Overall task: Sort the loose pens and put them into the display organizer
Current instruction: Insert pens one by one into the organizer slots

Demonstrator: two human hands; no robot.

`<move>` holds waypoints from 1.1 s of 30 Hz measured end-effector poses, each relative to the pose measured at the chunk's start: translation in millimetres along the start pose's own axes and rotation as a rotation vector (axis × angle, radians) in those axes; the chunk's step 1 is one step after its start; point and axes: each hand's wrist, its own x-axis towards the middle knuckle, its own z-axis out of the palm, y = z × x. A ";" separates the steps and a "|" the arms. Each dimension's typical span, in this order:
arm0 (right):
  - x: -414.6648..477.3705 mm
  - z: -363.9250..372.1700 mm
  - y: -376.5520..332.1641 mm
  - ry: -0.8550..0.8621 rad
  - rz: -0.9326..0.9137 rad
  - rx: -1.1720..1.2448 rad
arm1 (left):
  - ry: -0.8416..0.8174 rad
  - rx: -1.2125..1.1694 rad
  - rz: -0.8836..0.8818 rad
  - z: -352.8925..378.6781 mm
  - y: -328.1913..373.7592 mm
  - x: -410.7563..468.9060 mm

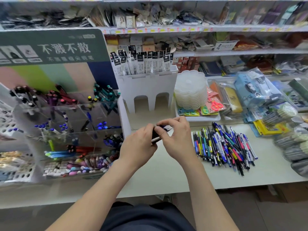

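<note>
1. Display organizer (73, 134): clear tiered bins at left on the white counter (166, 174), with a green signboard (50, 47) behind it. The bins already hold pens grouped by colour: black, red and teal at the back, blue in the middle, red and light blue lower down.
2. White cardboard stand (146, 84): just right of the organizer, with packaged refills upright in its top slot.
3. Loose pens (223, 144): a mixed-colour pile lying flat on the counter at right, well apart from the organizer.
4. Stack of translucent scalloped trays (190, 90): behind the pile, beside the stand.
5. Left hand (138, 147): over the counter in front of the stand, fingers curled round a small bundle of pens (165, 128).
6. Right hand (176, 137): touching the left, thumb and fingertips pinching the same bundle near its upper end.
7. Bundle: dark and white barrels, tilted up to the right. The count is not readable.
</note>
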 end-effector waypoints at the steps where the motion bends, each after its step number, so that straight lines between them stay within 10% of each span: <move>1: -1.6 6.4 -7.9 0.005 0.017 0.039 | 0.002 -0.017 -0.004 -5.1 -7.9 -3.4; 11: -27.1 64.4 -73.4 0.227 0.000 0.130 | -0.010 -0.218 -0.065 -50.4 -78.6 -41.9; 33: -89.0 140.7 -127.7 -0.024 0.398 0.518 | -0.131 -0.276 -0.034 -79.1 -167.9 -105.3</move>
